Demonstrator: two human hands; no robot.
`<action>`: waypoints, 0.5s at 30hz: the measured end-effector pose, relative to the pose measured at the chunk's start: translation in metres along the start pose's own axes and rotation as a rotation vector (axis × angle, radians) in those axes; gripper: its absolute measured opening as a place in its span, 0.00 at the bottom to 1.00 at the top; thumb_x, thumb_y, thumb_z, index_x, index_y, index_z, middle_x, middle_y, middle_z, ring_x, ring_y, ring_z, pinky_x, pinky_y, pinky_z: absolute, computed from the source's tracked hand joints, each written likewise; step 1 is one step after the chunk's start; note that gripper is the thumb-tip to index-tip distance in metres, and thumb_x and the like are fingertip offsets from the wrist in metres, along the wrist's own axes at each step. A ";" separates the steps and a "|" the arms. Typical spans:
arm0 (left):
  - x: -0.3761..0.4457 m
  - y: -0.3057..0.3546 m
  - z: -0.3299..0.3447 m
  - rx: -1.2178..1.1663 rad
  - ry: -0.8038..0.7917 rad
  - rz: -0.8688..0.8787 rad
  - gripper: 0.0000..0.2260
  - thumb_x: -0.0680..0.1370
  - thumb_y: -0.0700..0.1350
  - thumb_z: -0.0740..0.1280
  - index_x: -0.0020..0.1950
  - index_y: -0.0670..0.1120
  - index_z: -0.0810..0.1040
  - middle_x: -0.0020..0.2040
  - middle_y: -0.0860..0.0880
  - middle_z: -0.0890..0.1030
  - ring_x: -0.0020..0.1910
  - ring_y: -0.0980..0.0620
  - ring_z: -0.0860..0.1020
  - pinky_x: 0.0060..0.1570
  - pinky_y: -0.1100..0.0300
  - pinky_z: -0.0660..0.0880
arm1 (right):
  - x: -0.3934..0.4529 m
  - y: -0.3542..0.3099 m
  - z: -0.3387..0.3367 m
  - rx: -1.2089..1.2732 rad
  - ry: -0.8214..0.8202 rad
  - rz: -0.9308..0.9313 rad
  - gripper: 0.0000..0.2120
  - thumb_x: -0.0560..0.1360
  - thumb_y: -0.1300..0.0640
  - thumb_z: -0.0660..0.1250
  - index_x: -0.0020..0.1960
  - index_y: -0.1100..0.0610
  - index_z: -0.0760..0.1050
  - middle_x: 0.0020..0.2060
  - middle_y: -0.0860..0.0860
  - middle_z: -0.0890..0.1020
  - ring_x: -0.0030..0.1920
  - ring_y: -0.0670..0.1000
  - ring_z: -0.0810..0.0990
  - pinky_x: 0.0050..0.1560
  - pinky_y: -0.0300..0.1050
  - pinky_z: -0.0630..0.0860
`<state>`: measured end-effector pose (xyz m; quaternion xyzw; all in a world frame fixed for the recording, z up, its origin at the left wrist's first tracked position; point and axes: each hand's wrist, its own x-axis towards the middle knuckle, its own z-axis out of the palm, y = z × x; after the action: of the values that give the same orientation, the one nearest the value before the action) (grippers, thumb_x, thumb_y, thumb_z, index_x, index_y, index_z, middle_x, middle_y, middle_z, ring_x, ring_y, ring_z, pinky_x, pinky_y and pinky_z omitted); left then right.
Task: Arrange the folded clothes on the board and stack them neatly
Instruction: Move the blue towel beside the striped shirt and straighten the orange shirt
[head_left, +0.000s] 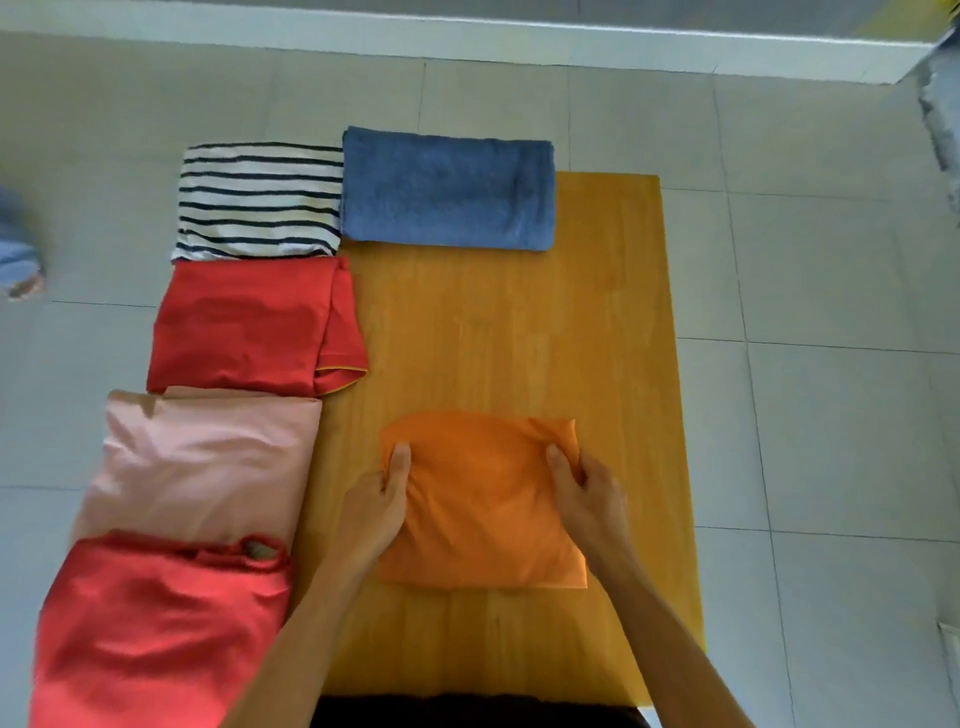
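Observation:
A folded orange cloth (483, 499) lies on the yellow wooden board (519, 322), near its front. My left hand (376, 501) grips the cloth's left edge and my right hand (587, 493) grips its right edge. A folded blue towel (447, 189) lies across the board's far end. Down the board's left side runs a row of folded clothes: a striped shirt (260, 202), a red shirt (244, 327), a pink garment (202, 462) and a coral-red garment (156, 629).
The board lies on a grey tiled floor (831, 415) with a white skirting along the far wall. A blurred blue object (18, 249) sits at the left edge. A dark strip (467, 712) shows at the bottom.

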<state>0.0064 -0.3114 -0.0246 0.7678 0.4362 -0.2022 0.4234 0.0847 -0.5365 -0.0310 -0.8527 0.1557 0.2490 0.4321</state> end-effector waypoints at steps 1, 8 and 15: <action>0.001 -0.001 0.000 0.017 0.011 0.000 0.39 0.73 0.74 0.45 0.46 0.44 0.81 0.47 0.43 0.83 0.49 0.43 0.80 0.52 0.48 0.75 | 0.000 0.000 0.002 0.036 0.010 0.008 0.20 0.79 0.41 0.64 0.37 0.54 0.73 0.29 0.46 0.73 0.31 0.46 0.71 0.33 0.44 0.66; 0.001 -0.007 0.004 0.055 0.104 0.043 0.36 0.74 0.74 0.50 0.51 0.44 0.80 0.50 0.44 0.82 0.51 0.43 0.80 0.55 0.48 0.75 | -0.003 0.012 0.014 0.093 0.074 0.037 0.19 0.81 0.41 0.62 0.44 0.58 0.74 0.33 0.49 0.76 0.35 0.50 0.75 0.35 0.47 0.70; 0.017 0.001 0.001 0.028 0.238 0.245 0.28 0.81 0.62 0.50 0.66 0.42 0.74 0.64 0.45 0.78 0.64 0.46 0.75 0.66 0.49 0.69 | 0.023 -0.022 0.016 0.178 0.025 -0.042 0.15 0.79 0.37 0.63 0.50 0.49 0.76 0.40 0.47 0.80 0.39 0.48 0.78 0.37 0.46 0.73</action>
<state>0.0161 -0.3045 -0.0364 0.8395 0.3836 -0.0631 0.3796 0.1095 -0.5117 -0.0370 -0.8169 0.1646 0.2144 0.5095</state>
